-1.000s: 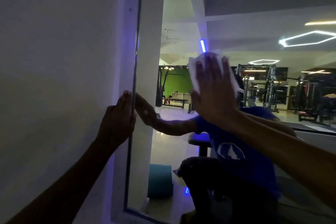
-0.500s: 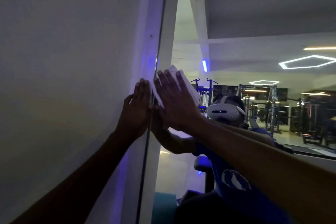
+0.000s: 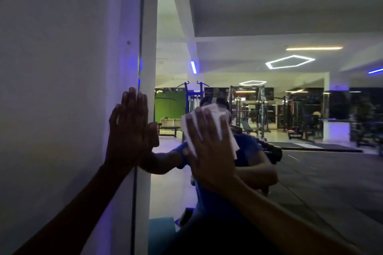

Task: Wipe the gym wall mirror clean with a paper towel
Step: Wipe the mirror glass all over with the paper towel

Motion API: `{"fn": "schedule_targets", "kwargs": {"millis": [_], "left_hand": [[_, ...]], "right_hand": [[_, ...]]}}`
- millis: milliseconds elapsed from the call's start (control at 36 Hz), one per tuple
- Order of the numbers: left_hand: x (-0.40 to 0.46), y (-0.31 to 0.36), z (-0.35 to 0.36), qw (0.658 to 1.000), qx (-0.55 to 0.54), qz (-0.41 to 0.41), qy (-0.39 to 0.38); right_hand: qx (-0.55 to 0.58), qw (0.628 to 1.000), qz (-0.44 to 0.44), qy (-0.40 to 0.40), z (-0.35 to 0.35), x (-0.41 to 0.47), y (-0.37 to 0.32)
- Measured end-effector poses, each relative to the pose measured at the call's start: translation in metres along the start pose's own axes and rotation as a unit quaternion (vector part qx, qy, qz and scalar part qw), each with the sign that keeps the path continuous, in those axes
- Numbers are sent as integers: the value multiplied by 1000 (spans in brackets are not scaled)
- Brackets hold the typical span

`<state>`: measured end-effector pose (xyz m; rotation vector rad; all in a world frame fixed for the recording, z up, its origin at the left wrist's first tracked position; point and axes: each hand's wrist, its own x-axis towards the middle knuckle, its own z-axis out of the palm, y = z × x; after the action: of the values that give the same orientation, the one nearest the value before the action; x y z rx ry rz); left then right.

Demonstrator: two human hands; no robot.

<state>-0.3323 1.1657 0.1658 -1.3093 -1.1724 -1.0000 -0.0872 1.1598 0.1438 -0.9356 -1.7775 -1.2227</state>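
Note:
The wall mirror (image 3: pixel 269 16) fills the middle and right of the view, its left edge (image 3: pixel 141 47) running vertically. My right hand (image 3: pixel 209 151) lies flat on the glass, fingers spread, pressing a white paper towel (image 3: pixel 219 118) against it; the towel sticks out above and to the right of the fingers. My left hand (image 3: pixel 129 130) rests flat with fingers together on the white wall right at the mirror's left edge, holding nothing. Both hands and a person in a blue shirt are reflected in the glass.
A plain white wall (image 3: pixel 51 89) takes up the left. The mirror reflects a dim gym: weight machines (image 3: pixel 259 114), a bench, a green wall panel (image 3: pixel 170 105), hexagonal ceiling lights (image 3: pixel 290 61) and blue strip lights. A teal mat's reflection (image 3: pixel 160 234) shows low down.
My right hand has slid the paper towel rightwards and slightly down from the mirror's left edge. The left hand stays braced at the edge. The view has shifted.

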Motion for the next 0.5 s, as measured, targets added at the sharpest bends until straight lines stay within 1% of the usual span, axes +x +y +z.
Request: {"fn": "schedule_targets", "kwargs": {"millis": [56,83,111,139,194,222,250,306,333,361,389,444,500], "left_hand": [[-2,0,-3,1000,-8,5,7],[-1,2,-3,1000,-19,0,7],[-1,4,-3,1000,-26,-8,4],[-1,6,-2,999,-27,-16,1],[-2,6,-3,1000,-13,-26,-7],[-4,6,-2,1000,-3,-25,-13],[-6,6,-3,1000,4,-24,-18],[-7,9,-3,999,10,-30,-17],[-8,11,-4,999,14,-37,-16],[-9,13,-3,999,19,-43,-17],[-12,15,-2,998,26,-46,-17],[-22,19,-4,999,25,-39,-20],[-39,26,-7,1000,7,-11,-19]], "right_hand": [[-33,993,-111,-26,-7,4,29],[-57,989,-137,-24,-16,7,52],[-71,989,-126,-14,-27,9,76],[-75,994,-85,3,-38,10,102],[-66,996,36,41,-56,0,148],[-60,992,96,49,-61,-10,160],[-58,984,160,58,-60,-18,158],[-64,951,288,91,-46,-24,122],[-56,938,326,101,-37,-23,93],[-33,937,334,100,-28,-22,64],[-11,947,308,90,-20,-21,36],[29,979,194,50,-5,-28,-6],[38,997,72,1,5,-44,-17]]}}
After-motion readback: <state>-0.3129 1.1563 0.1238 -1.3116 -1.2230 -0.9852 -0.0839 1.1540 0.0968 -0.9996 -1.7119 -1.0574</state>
